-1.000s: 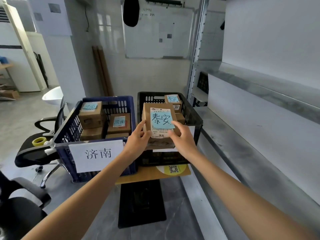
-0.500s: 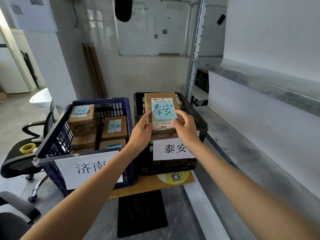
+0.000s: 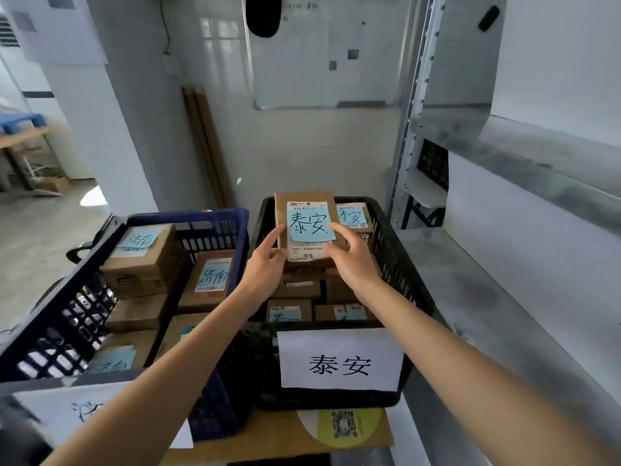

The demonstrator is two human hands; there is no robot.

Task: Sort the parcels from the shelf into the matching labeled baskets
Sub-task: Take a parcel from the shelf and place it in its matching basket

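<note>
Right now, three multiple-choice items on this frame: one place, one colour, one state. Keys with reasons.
1. The held parcel is over: A a desk; B the black basket; C a trolley.
2. Its sticky note is: A yellow; B light blue; C pink.
3. The parcel is: A lying released; B held by one hand; C held by both hands.
Key: 1 B, black walls show either side of it. 2 B, the note is light blue, reading 泰安. 3 C, left hand and right hand both grip it.
</note>
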